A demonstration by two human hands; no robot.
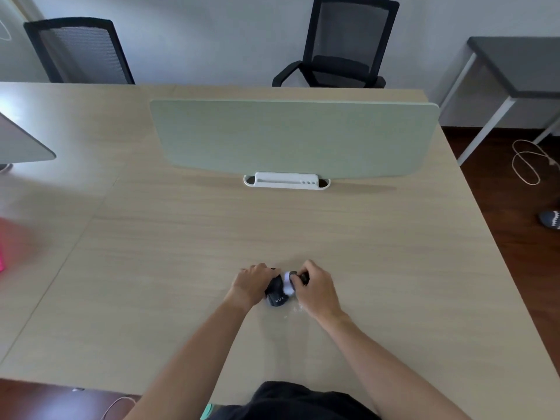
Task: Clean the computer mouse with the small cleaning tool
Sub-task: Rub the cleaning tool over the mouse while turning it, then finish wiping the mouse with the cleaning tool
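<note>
A black computer mouse with white lettering lies on the wooden desk, a little ahead of my body. My left hand grips its left side and holds it in place. My right hand is closed on a small cleaning tool with a dark handle and a white head. The white head presses against the right side of the mouse. Most of the tool's handle is hidden by my fingers.
A pale green divider panel stands across the desk on a white base. Two black mesh chairs stand beyond it. A small clear wrapper or wet patch lies by my right wrist. A pink object sits at the left edge.
</note>
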